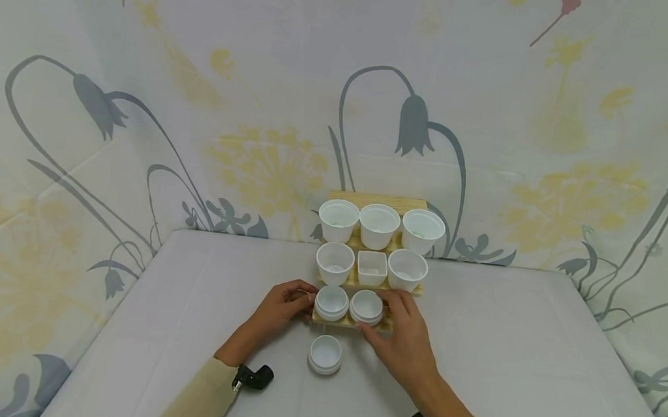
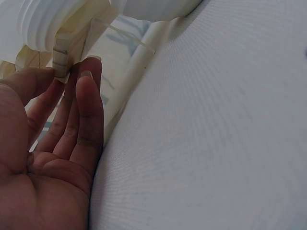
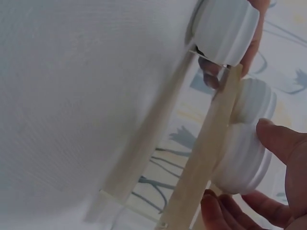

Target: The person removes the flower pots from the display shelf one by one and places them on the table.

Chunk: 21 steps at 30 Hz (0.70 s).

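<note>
In the head view a tiered wooden stand [image 1: 377,201] holds several white cups. On its lowest step are two small round white cups, a left one [image 1: 332,304] and a right one [image 1: 366,308]. My left hand [image 1: 283,307] pinches the left end of that step, thumb on top and fingertips beneath, as the left wrist view shows on the wooden board [image 2: 61,56]. My right hand [image 1: 405,335] grips the right cup [image 3: 243,160], its thumb against the cup and its fingers on the far side. Another round white cup [image 1: 325,355] stands on the table in front of the stand.
On the top step stand three round white cups [image 1: 379,226]. The middle step bears two round cups [image 1: 335,263] and a square white container [image 1: 372,268] between them. A white-covered table [image 1: 505,353] lies below, with a floral cloth [image 1: 284,87] behind.
</note>
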Each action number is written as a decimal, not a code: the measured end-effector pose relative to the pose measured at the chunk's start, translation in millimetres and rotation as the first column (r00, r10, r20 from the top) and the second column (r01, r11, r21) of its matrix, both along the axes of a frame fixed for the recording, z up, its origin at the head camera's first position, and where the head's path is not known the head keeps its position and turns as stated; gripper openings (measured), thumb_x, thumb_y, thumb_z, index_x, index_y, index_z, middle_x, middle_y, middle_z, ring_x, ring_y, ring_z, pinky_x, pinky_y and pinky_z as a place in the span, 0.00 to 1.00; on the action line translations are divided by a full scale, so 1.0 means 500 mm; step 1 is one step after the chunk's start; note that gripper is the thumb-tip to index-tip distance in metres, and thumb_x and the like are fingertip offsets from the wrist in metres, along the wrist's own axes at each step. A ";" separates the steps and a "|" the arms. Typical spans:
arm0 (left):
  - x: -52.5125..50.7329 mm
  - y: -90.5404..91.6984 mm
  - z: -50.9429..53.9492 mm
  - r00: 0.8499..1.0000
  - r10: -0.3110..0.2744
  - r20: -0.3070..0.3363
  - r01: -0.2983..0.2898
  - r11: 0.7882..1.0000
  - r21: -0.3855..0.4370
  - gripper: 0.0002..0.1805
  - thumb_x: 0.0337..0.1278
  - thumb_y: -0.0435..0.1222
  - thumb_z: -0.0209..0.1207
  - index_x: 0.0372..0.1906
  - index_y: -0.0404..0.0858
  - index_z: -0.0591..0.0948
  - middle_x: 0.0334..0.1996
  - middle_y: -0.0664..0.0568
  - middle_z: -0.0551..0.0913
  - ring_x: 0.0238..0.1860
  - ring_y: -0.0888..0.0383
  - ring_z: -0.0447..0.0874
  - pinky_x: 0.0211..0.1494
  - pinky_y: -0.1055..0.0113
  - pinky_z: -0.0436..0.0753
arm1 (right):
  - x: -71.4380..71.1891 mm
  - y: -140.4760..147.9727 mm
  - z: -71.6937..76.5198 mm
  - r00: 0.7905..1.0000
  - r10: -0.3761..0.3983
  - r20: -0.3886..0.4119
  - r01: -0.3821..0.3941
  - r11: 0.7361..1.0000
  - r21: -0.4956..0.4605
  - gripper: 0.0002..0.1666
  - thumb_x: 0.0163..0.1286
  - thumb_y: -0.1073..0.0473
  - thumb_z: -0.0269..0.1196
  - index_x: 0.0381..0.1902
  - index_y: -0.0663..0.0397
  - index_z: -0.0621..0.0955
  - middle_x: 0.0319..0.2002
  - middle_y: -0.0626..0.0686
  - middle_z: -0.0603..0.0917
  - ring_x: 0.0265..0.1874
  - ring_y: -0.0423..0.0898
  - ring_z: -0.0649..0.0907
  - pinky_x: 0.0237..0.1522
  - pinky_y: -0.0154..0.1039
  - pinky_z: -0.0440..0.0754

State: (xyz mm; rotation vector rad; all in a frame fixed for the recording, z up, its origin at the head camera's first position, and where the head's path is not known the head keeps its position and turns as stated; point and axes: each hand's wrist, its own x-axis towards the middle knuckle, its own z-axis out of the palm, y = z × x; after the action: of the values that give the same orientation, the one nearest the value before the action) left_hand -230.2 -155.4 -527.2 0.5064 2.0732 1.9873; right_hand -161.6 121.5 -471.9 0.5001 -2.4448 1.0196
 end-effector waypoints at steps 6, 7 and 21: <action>-0.001 -0.002 0.001 1.000 -0.002 0.001 0.002 1.000 0.000 0.15 0.79 0.31 0.59 0.60 0.25 0.79 0.49 0.39 0.89 0.39 0.59 0.90 0.44 0.65 0.89 | 0.000 -0.006 -0.008 1.000 -0.008 -0.009 0.008 1.000 0.011 0.40 0.50 0.64 0.87 0.58 0.60 0.80 0.54 0.56 0.80 0.47 0.50 0.83 0.49 0.47 0.86; -0.001 -0.002 0.001 1.000 -0.003 0.000 0.003 1.000 -0.001 0.15 0.79 0.31 0.59 0.60 0.25 0.79 0.49 0.39 0.89 0.39 0.58 0.90 0.44 0.65 0.89 | 0.000 -0.007 -0.009 1.000 -0.010 -0.017 0.010 1.000 0.012 0.40 0.49 0.64 0.87 0.58 0.61 0.80 0.54 0.56 0.80 0.46 0.50 0.83 0.48 0.47 0.86; -0.002 0.000 0.000 1.000 0.007 0.006 -0.007 1.000 -0.014 0.15 0.78 0.30 0.59 0.60 0.26 0.80 0.48 0.39 0.89 0.41 0.59 0.90 0.44 0.66 0.89 | -0.002 -0.009 -0.016 0.998 -0.014 -0.053 0.015 1.000 0.025 0.43 0.47 0.67 0.87 0.60 0.63 0.79 0.55 0.56 0.80 0.47 0.52 0.85 0.47 0.46 0.87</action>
State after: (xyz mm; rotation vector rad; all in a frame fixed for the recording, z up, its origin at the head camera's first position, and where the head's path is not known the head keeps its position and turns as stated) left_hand -231.2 -155.4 -527.2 0.4904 2.0865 1.9748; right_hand -162.5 117.0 -479.7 0.5111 -2.4139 0.9581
